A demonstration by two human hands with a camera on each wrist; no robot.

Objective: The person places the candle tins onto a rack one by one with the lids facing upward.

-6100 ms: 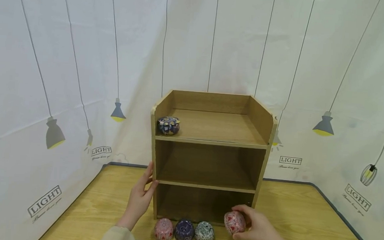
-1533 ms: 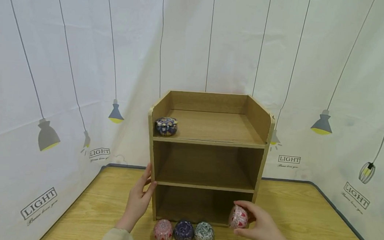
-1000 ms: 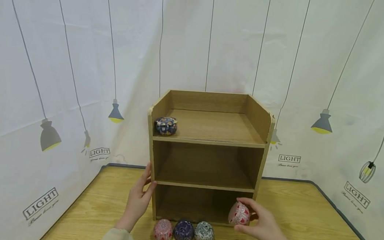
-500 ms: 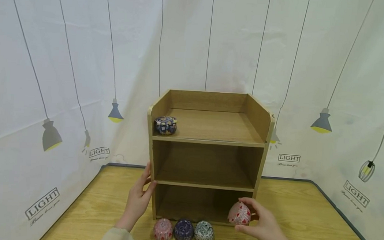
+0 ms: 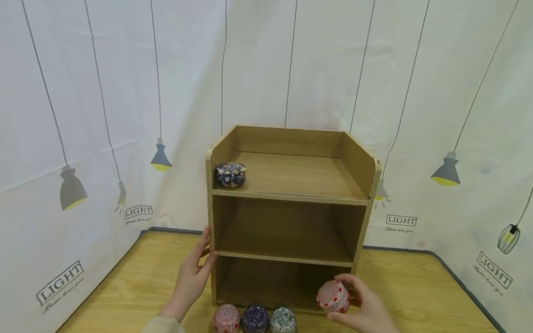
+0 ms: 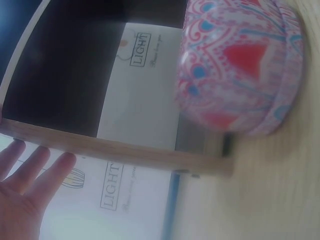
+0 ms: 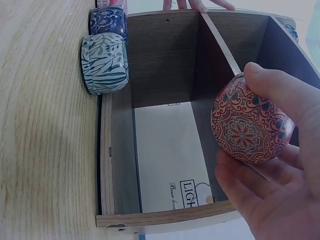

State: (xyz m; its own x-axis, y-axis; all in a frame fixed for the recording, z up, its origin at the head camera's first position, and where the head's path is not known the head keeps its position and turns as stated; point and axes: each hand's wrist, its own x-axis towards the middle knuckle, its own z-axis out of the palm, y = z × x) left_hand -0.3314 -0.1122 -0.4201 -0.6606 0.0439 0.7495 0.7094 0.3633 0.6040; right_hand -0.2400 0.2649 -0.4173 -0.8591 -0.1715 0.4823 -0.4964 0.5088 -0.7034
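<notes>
Round comes the squat, glossy pink-and-red patterned tin (image 5: 333,296), turned in the right hand (image 5: 367,310) so its rosette end tips toward us; hand and tin are a touch higher than six seconds ago, while the rest holds its place.

From the head view, then: the tin is up off the yellow wood-grain table (image 5: 405,297), before the lower right of the tan wooden three-level shelf unit (image 5: 298,174). Thumb and fingers pinch it by the edges, perhaps to leave the pattern uncovered. Across the way, the left hand (image 5: 191,274) rests against the unit's left side, thumb at the front edge, probably steadying it. Along the foot, side by side and handy to reach, I'd say, stand a rounded pink tin with red hearts (image 5: 226,321), a dark purple-blue tin (image 5: 255,322) and a white-and-green leafy tin (image 5: 283,324). Above, a navy tin with pale flecks (image 5: 231,175) sits tucked in the top level's left front corner.

Over to the left wrist: three fingers, straight and slightly spread, tips touching the side panel; I can't make out the thumb.

Now the right wrist: thumb on one edge, fingers curled beneath, a light grip that seems suited to turning.
</notes>
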